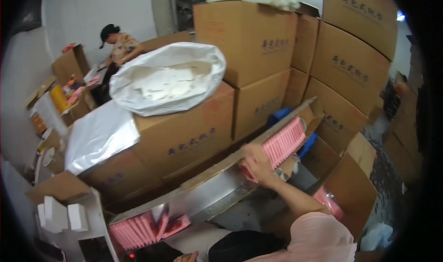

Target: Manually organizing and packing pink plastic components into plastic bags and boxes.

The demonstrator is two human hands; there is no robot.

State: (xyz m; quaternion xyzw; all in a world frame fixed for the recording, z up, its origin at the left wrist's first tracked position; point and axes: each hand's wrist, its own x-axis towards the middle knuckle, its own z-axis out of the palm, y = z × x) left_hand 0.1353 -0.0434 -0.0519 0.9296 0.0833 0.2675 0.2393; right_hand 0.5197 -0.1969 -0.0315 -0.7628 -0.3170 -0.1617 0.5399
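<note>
My right hand (pixel 258 164) reaches forward over a long metal trough (pixel 217 188) and is closed around pink packets (pixel 249 173), mostly hidden under the fingers. Just beyond it, a tight row of pink packets (pixel 284 142) stands on edge at the trough's far right end. At the near left end are more pink packets (pixel 134 232); several stand upright, while others lean or lie flat (pixel 177 225). Only part of my left hand (pixel 188 257) shows at the bottom edge, by my dark clothing; its visible fingers lie loosely extended, with nothing seen in them.
Large cardboard boxes (pixel 184 146) are stacked behind the trough and to the right (pixel 350 68). On one rests an open white sack (pixel 168 103) of white pieces. White blocks (pixel 55 214) stand at lower left. A person in a dark cap (pixel 122 45) sits at far left.
</note>
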